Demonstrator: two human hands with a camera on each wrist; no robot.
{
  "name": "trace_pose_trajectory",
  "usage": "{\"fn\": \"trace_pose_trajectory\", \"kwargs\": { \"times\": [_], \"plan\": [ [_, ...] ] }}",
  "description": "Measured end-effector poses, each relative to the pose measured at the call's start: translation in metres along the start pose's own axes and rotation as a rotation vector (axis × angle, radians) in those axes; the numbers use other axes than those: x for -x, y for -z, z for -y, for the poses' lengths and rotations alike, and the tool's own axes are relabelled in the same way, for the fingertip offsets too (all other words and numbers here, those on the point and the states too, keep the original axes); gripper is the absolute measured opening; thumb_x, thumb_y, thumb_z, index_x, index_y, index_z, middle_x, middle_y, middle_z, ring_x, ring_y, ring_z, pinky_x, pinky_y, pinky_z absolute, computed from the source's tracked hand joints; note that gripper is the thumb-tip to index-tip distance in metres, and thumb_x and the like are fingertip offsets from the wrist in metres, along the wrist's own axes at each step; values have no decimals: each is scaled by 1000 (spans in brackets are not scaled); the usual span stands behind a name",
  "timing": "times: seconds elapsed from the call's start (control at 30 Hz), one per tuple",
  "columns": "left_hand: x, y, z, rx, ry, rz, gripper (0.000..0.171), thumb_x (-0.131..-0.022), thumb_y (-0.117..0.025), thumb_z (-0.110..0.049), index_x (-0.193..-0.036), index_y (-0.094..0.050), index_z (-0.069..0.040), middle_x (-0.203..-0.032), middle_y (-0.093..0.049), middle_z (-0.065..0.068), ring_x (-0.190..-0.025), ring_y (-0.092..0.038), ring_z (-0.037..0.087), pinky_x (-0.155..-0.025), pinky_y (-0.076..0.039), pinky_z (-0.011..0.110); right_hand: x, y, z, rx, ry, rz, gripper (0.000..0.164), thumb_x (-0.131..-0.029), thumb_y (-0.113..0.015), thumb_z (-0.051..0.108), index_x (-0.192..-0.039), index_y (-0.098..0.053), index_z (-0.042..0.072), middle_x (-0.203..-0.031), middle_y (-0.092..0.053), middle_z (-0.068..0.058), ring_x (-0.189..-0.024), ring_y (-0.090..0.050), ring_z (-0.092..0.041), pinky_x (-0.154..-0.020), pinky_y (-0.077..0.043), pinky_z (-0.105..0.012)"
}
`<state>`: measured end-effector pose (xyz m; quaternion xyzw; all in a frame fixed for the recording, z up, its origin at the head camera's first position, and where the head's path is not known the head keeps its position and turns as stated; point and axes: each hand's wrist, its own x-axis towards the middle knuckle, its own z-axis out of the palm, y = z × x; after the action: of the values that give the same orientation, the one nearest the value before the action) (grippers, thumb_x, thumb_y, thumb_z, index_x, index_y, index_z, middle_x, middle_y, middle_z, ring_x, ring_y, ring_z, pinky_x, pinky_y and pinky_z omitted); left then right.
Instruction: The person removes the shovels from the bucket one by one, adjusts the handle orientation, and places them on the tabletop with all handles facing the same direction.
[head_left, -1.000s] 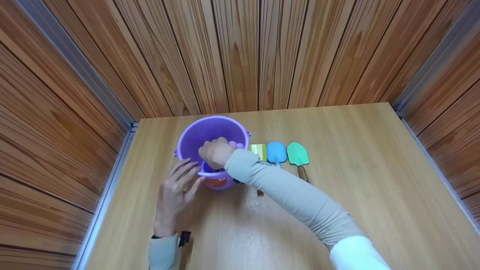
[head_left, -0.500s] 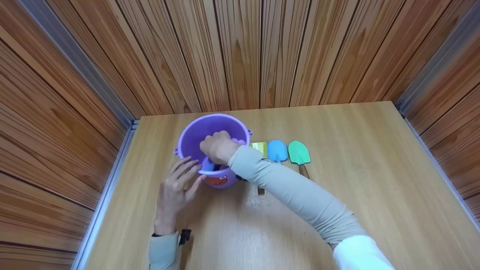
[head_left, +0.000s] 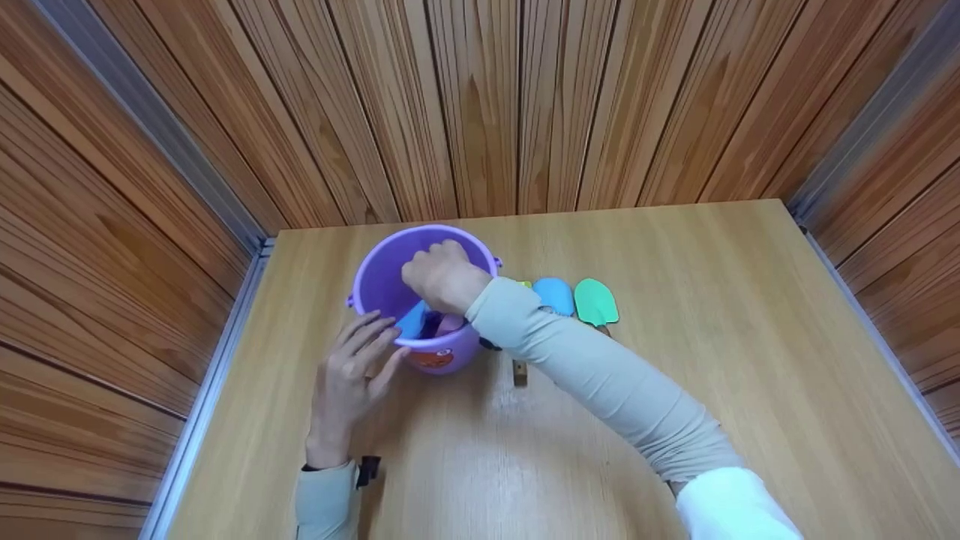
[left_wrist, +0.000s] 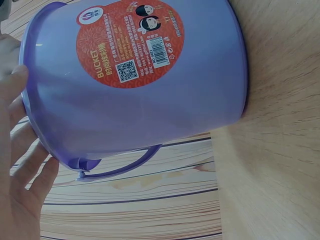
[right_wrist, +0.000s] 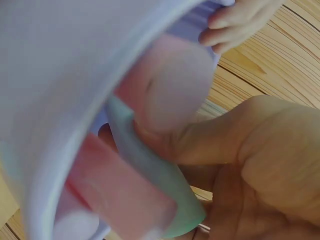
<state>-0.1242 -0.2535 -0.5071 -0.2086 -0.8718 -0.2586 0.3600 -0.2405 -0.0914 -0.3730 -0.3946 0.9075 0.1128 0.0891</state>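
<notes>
A purple bucket (head_left: 431, 358) stands upright near the left of the table. My left hand (head_left: 349, 382) grips its near-left rim, thumb on the outer wall and fingertips over the edge. Inside the mouth my right hand (head_left: 445, 276) pinches a blue-green curved plastic piece (right_wrist: 155, 165) between thumb and fingers; its far end is hidden in the bucket. Beside it in the right wrist view are a pink cylinder-like piece (right_wrist: 117, 187) and a rounded pink piece (right_wrist: 175, 85). From the head, a blue piece (head_left: 411, 322) shows inside the bucket.
Right of the bucket lie a blue toy spade (head_left: 553, 295) and a green toy shovel (head_left: 596, 301), with a yellow tool (head_left: 526, 284) mostly behind the right sleeve. A wooden handle end (head_left: 520, 373) shows below the forearm. Wood-panelled walls (head_left: 487, 105) enclose the table (head_left: 480, 465).
My right hand has risen slightly toward the back of the bucket, uncovering more of the blue and pink pieces. The sleeve now covers more of the yellow tool. My left hand stays at the rim.
</notes>
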Motion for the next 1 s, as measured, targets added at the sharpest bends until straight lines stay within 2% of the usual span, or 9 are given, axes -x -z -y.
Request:
{"fn": "trace_pose_trajectory", "kwargs": {
  "times": [0.13,0.23,0.37,0.5,0.63,0.77,0.9,1.0],
  "plan": [
    [0,1,0,-10,16,18,38,-85,-82,-22,-121,-73,-14,-128,-69,3,-130,-56,23,-106,-50,44,4,2,-5,4,-14,-21,24,-100,-63,24,-120,-69,14,-108,-70,-5,-100,-61,-26,-96,-53,-42],
    [0,2,0,-13,30,31,39,-86,-81,-25,-124,-72,-16,-128,-68,2,-131,-55,22,-107,-49,42,7,3,-9,12,-44,-26,24,-100,-63,24,-120,-69,14,-107,-70,-6,-100,-63,-27,-99,-53,-48],
    [1,2,-2,-7,47,39,40,-87,-80,-27,-125,-71,-17,-129,-68,0,-132,-55,20,-109,-47,40,10,4,-14,9,-87,-38,29,-94,-72,24,-121,-68,14,-107,-70,-6,-98,-65,-29,-97,-53,-54],
    [1,1,-1,-10,41,30,41,-86,-81,-26,-125,-71,-17,-129,-68,0,-132,-55,20,-109,-47,39,14,7,-19,-7,-112,-25,45,-83,-84,29,-122,-67,13,-106,-69,-6,-93,-63,-27,-92,-53,-51],
    [0,0,0,0,8,3,41,-83,-84,-20,-123,-73,-16,-127,-69,2,-130,-56,23,-108,-48,41,19,9,-25,1,-126,-2,58,-76,-87,40,-122,-66,12,-105,-67,-6,-91,-62,-26,-90,-53,-51],
    [0,0,1,2,-10,-8,43,-81,-85,-18,-122,-73,-15,-126,-70,3,-129,-57,24,-107,-49,42,25,8,-32,-16,-137,-5,60,-78,-84,48,-122,-65,12,-105,-65,-7,-91,-61,-26,-83,-57,-45],
    [1,0,0,-1,12,4,44,-81,-85,-18,-123,-73,-15,-127,-69,2,-130,-57,23,-107,-48,42,32,4,-41,-110,-134,-34,58,-79,-81,52,-118,-65,12,-100,-61,-7,-87,-57,-24,-76,-55,-38],
    [1,1,-1,-3,25,16,43,-82,-85,-19,-123,-73,-15,-128,-69,1,-130,-56,22,-109,-47,40,36,3,-51,-189,-123,-50,51,-81,-82,45,-115,-65,11,-104,-60,-8,-89,-55,-24,-78,-54,-39]
  ]
}}
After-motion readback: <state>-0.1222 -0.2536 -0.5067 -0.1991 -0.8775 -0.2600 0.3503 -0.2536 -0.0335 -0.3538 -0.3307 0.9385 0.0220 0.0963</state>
